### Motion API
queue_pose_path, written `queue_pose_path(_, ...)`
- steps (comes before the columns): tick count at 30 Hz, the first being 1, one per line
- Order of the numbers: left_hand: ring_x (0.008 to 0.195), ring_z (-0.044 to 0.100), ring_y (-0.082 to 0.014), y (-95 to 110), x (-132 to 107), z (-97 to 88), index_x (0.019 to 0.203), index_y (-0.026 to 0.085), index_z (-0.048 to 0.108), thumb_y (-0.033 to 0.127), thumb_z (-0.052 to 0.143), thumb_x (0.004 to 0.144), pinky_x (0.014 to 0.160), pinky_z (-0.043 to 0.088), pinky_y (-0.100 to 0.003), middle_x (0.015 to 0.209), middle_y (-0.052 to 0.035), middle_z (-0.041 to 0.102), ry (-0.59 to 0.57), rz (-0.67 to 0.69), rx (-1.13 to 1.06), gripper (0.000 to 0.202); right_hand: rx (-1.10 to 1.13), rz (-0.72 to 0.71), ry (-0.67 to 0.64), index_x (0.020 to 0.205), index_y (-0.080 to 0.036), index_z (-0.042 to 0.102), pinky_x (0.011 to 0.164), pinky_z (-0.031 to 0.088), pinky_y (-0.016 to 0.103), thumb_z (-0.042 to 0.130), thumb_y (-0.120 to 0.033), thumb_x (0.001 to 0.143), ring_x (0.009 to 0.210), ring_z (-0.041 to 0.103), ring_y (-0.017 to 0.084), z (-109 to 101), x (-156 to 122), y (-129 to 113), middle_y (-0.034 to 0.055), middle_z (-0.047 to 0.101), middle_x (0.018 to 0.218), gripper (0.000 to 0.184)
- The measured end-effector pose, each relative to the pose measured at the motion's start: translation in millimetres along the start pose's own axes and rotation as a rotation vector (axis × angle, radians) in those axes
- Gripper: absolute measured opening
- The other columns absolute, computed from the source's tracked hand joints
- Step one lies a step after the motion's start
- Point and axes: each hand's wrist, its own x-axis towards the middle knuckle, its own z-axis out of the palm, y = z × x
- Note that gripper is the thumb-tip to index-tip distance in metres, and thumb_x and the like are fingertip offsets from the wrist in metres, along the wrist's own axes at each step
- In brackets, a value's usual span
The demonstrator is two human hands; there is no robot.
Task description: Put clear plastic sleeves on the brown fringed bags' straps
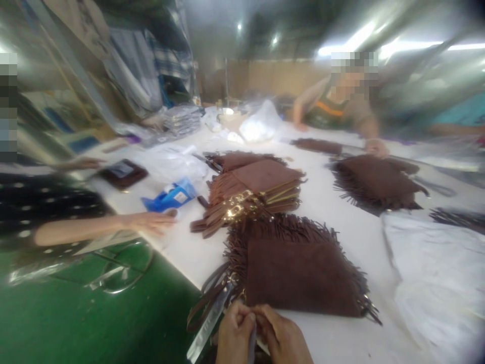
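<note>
Both my hands are at the bottom edge of the view, close together. My left hand (235,333) and my right hand (282,336) are each closed in a pinch on a thin strap or strip (252,344) that runs down between them. Just beyond them a brown suede fringed bag (299,275) lies flat on the white table (341,202). A clear plastic strip (208,323) and dark straps hang off the bag's left corner. The whole picture is smeared by motion.
A stack of the same brown bags with gold clasps (257,189) lies behind, and another pile (375,182) lies at the right. White sheets (435,268) cover the right side. A co-worker's hand (151,222) rests at left by a blue packet (170,197). Another person (341,108) leans on the far edge.
</note>
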Motion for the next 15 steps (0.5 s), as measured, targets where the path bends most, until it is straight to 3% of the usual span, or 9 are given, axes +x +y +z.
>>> queue_pose_path(5, 0.059, 0.058, -0.0177, 2, -2, 1.5, 0.073, 0.021, 0.051, 0.036, 0.051, 0.081, 0.059, 0.043, -0.028, 0.059, 0.0007, 0.060, -0.002, 0.054, 0.097, 0.018, -0.048, -0.017, 0.070, 0.107, -0.025, 0.061, 0.066, 0.048, 0.019, 0.036, -0.036, 0.096, 0.075, 0.069, 0.016, 1, -4, 5, 0.0023, 0.073, 0.086, 0.030)
queue_pose_path(9, 0.051, 0.050, -0.0159, 0, 0, 0.4, 0.072, 0.022, 0.048, 0.040, 0.048, 0.083, 0.052, 0.037, -0.026, 0.054, 0.0038, 0.052, -0.010, 0.070, 0.158, 0.021, -0.095, -0.136, 0.069, 0.121, -0.027, 0.058, 0.078, 0.049, 0.022, 0.037, -0.032, 0.097, 0.088, 0.068, 0.017, 0, 0, 6, 0.0043, 0.072, 0.102, 0.033)
queue_pose_path(15, 0.054, 0.051, -0.0175, 15, -7, -3.2, 0.077, 0.022, 0.051, 0.043, 0.046, 0.086, 0.054, 0.037, -0.028, 0.057, 0.0024, 0.053, -0.020, 0.203, 0.301, 0.023, -0.036, -0.189, 0.025, 0.106, -0.027, 0.063, 0.074, 0.046, 0.019, 0.039, -0.029, 0.097, 0.081, 0.067, 0.014, -6, 8, 1, 0.0001, 0.072, 0.093, 0.025)
